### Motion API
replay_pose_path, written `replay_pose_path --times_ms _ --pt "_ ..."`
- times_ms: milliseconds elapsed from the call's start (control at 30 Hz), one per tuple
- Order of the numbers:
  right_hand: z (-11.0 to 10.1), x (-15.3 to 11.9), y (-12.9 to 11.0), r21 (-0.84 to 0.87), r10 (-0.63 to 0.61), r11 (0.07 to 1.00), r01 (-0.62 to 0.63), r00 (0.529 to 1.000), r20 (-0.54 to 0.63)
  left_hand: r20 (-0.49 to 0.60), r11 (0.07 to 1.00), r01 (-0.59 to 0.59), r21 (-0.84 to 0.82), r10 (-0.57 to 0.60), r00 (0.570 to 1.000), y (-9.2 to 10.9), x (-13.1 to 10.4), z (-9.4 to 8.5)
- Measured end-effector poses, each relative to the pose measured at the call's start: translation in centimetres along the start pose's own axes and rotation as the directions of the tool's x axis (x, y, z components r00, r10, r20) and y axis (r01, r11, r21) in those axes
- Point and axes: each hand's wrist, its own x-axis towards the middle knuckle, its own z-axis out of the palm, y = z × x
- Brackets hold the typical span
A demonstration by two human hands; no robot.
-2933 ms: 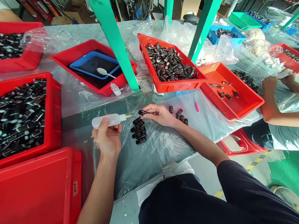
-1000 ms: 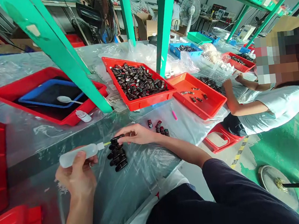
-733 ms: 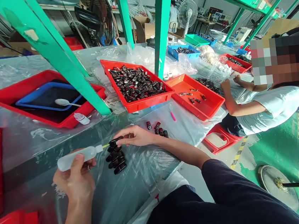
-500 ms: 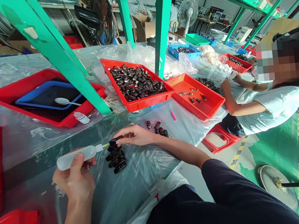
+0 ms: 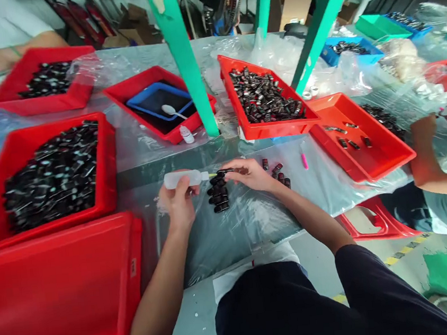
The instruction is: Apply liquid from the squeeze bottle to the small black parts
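Note:
My left hand [image 5: 179, 200] is closed around a translucent white squeeze bottle [image 5: 182, 179] lying nearly level, its thin yellowish tip pointing right. The tip reaches a small glossy black part [image 5: 224, 171] that my right hand [image 5: 250, 174] pinches between thumb and fingers. Just below, a short column of similar black parts [image 5: 218, 197] lies side by side on the plastic-covered table [image 5: 215, 243]. To the right of my right hand are several more loose dark parts [image 5: 278, 172]. What the parts are exactly is too small to tell.
A red tray [image 5: 279, 128] of dark parts stands behind my hands, beside an orange-red tray [image 5: 370, 162] holding several pieces. Left are a full red bin [image 5: 107, 163] and an empty-looking red tray [image 5: 61, 291]. A green post [image 5: 189, 70] rises behind. Co-workers sit at both sides.
My view has swung left, bringing the left-hand bins and another person into sight. Both hands keep their holds, with the bottle tip still at the black part.

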Motion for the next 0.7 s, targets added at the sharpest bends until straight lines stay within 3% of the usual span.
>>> replay_pose_path --times_ms 267,700 --pt "-0.11 -0.27 -0.15 -0.046 -0.023 0.999 0.023 1.000 -0.016 -0.014 0.998 0.057 -0.024 -0.057 0.998 0.16 0.11 -0.04" --pt "-0.20 -0.50 -0.58 -0.079 -0.033 0.996 0.032 0.999 -0.004 0.037 0.999 0.035 -0.012 -0.035 0.999 0.31 0.14 -0.39"
